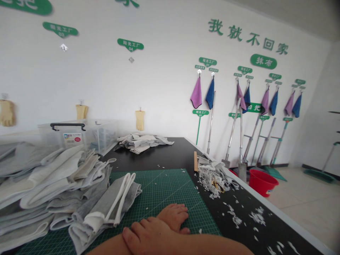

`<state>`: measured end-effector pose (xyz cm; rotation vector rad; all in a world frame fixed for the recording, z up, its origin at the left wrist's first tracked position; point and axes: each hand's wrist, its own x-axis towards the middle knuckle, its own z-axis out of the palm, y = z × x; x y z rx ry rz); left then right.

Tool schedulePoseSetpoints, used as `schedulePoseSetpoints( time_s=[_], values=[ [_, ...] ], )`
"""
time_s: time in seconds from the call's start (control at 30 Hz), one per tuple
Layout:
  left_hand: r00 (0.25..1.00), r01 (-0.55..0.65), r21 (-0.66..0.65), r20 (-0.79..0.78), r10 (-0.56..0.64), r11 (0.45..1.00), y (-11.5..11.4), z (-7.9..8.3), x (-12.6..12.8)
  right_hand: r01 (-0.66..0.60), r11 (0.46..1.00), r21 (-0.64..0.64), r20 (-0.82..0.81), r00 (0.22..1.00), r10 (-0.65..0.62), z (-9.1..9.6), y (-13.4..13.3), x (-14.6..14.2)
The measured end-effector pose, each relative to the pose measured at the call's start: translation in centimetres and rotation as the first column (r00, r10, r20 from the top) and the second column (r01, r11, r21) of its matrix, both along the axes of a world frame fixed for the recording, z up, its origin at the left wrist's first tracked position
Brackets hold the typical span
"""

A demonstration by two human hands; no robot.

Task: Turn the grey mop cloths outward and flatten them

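Both my hands rest on the green cutting mat at the table's near edge, with my forearms crossed. My left hand lies flat on the mat with its fingers stretched out to the right and holds nothing. My right hand lies over my left wrist, fingers relaxed, also holding nothing. A folded grey cloth with white trim lies on the mat just left of my hands. Behind it is a big pile of grey and white cloth pieces.
A heap of white cloth scraps and a wooden ruler lie right of the mat, with scraps strewn over the black table. Further back are another cloth pile and a clear lidded box. A red bucket and mops stand at the wall.
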<state>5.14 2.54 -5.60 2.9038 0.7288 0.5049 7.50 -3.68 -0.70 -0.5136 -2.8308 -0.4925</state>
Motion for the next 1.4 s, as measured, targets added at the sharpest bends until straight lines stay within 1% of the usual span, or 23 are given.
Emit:
schedulePoseSetpoints(
  time_s=[1.03,1.4],
  values=[
    [1.0,-0.003,-0.019,0.004,0.003,1.0,-0.16,0.25,0.0,0.003,1.0,-0.007,0.002,1.0,-0.003,-0.05,-0.03,0.0],
    [1.0,0.001,-0.019,0.014,-0.001,1.0,-0.06,0.16,0.01,-0.001,1.0,-0.005,0.021,1.0,0.001,0.33,-0.16,0.08]
  ],
)
